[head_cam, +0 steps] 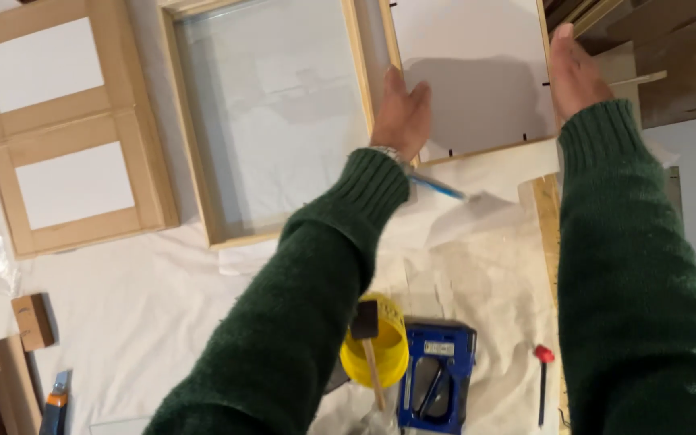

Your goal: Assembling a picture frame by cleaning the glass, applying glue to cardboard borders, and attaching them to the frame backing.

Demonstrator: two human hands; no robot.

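Observation:
Both my arms, in dark green knitted sleeves, reach forward over a white-covered worktable. My left hand (400,113) rests against the left edge of a white panel in a thin wooden frame (477,80). Its right edge is gripped by my right hand (575,72). A blue-handled pen or thin tool (441,188) lies just below the panel near my left wrist.
A larger wooden frame with clear sheeting (271,121) lies left of the panel, and a two-pane wooden frame (62,129) lies far left. Nearer me are a yellow cup with a foam brush (376,346), a blue staple gun (437,374), a red-tipped tool (543,379) and wood blocks (30,322).

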